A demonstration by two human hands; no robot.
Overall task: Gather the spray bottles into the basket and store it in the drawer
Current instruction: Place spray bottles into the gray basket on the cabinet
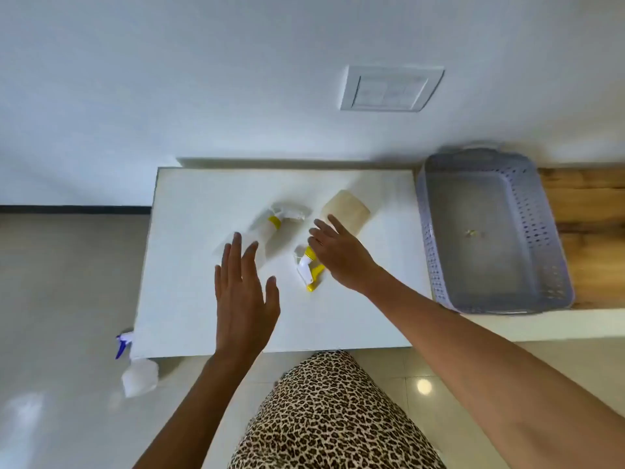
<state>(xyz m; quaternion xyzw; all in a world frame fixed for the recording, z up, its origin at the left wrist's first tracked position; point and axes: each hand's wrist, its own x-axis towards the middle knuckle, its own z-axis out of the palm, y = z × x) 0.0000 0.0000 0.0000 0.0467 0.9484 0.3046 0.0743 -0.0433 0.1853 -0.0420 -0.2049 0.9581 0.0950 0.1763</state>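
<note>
Two spray bottles lie on a white table (203,316). The clear bottle (267,228) with a yellow collar lies at the left; my left hand (245,296) hovers over its base with fingers spread, holding nothing. To its right lies the beige bottle (350,206) with a yellow and white trigger head (308,269). My right hand (341,257) is over its neck, fingers apart, not closed around it. A third bottle (137,367), clear with a blue trigger, lies on the floor by the table's front left corner. The grey perforated basket (436,252) sits empty on the right.
The basket rests on a wooden-topped ledge (588,204) beside the table. A white wall with a switch plate (389,88) rises behind. Glossy tiled floor (67,282) lies to the left. My leopard-print clothing (331,418) fills the bottom middle. No drawer is in view.
</note>
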